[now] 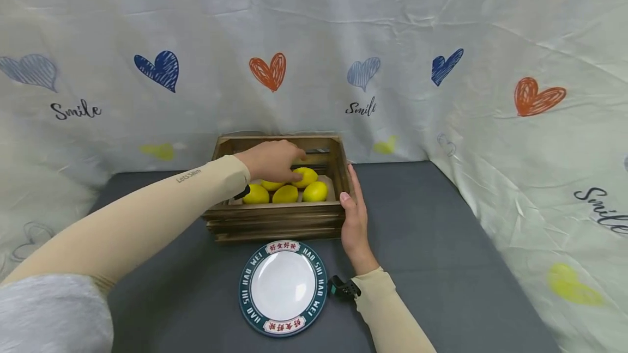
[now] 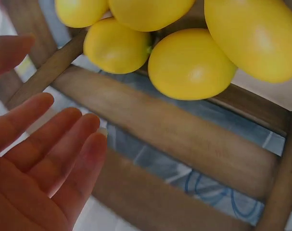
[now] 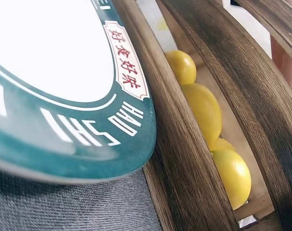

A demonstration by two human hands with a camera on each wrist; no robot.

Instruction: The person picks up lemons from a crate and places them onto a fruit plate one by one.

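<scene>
A slatted wooden crate (image 1: 275, 222) holds several yellow lemons (image 1: 285, 194). My left hand (image 1: 272, 160) reaches over the crate from the left, above the lemons. In the left wrist view its fingers (image 2: 64, 154) are extended and apart from the thumb, holding nothing, beside the lemons (image 2: 191, 65) and the slats. My right hand (image 1: 355, 222) lies along the crate's right side, fingers straight against the outside and thumb at the front corner. Through a gap between slats, the right wrist view shows lemons (image 3: 203, 113) inside.
A white plate (image 1: 283, 287) with a green lettered rim lies on the dark grey table (image 1: 432, 266), just in front of the crate. Behind the table hangs a pale cloth (image 1: 314, 20) printed with hearts and words.
</scene>
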